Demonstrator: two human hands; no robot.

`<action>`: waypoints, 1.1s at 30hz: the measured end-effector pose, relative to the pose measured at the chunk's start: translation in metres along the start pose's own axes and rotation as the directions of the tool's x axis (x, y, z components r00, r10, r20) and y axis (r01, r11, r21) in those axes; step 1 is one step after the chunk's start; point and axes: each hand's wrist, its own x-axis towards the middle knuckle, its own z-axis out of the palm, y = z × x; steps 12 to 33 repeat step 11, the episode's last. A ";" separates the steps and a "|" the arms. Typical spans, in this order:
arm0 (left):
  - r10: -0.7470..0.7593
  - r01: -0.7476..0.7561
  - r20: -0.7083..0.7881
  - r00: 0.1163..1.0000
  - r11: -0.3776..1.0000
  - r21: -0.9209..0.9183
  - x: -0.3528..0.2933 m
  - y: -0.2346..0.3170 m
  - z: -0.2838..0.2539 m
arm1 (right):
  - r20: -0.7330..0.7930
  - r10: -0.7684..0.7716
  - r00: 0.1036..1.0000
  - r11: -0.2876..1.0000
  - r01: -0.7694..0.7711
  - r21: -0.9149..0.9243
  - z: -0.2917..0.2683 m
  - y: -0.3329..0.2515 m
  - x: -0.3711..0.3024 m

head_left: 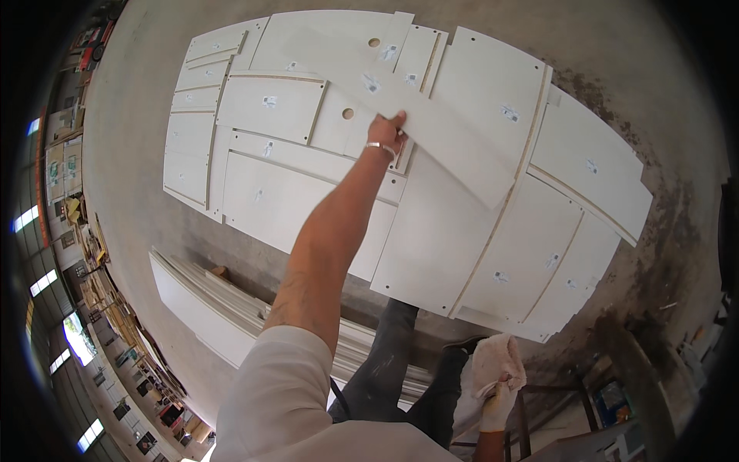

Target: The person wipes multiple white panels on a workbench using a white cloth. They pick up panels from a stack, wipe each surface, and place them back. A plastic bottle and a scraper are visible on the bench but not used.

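Note:
My left hand (pixel 387 134), with a light band at the wrist, is stretched far forward. Its fingers are closed on the near edge of a long narrow white panel (pixel 466 146), which lies slantwise over other boards and is blurred. A small label is stuck on that panel's far end. Low on the right, my right hand (pixel 496 404) wears a whitish work glove and grips a bunched pale pink cloth (pixel 499 362). Beneath the held panel are a large white board (pixel 439 223) and a white board with round holes (pixel 323 38).
Labelled white boards of several sizes overlap, including one at the right (pixel 589 158). A stack of panels (pixel 208 308) lies on the concrete floor (pixel 138 146) nearer me, to the left. A dark metal frame (pixel 589 404) stands low at the right.

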 end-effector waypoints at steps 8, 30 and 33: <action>0.158 -0.180 -0.255 0.954 0.982 -0.064 0.120 0.091 0.004 | -0.132 0.115 0.985 0.942 -0.150 -0.299 0.034 -0.029 0.018; 0.203 -0.220 -0.285 0.937 0.975 -0.029 0.150 0.115 -0.001 | -0.217 0.093 0.972 0.960 -0.146 -0.239 0.042 -0.020 0.024; 0.203 -0.220 -0.285 0.937 0.975 -0.029 0.150 0.115 -0.001 | -0.217 0.093 0.972 0.960 -0.146 -0.239 0.042 -0.020 0.024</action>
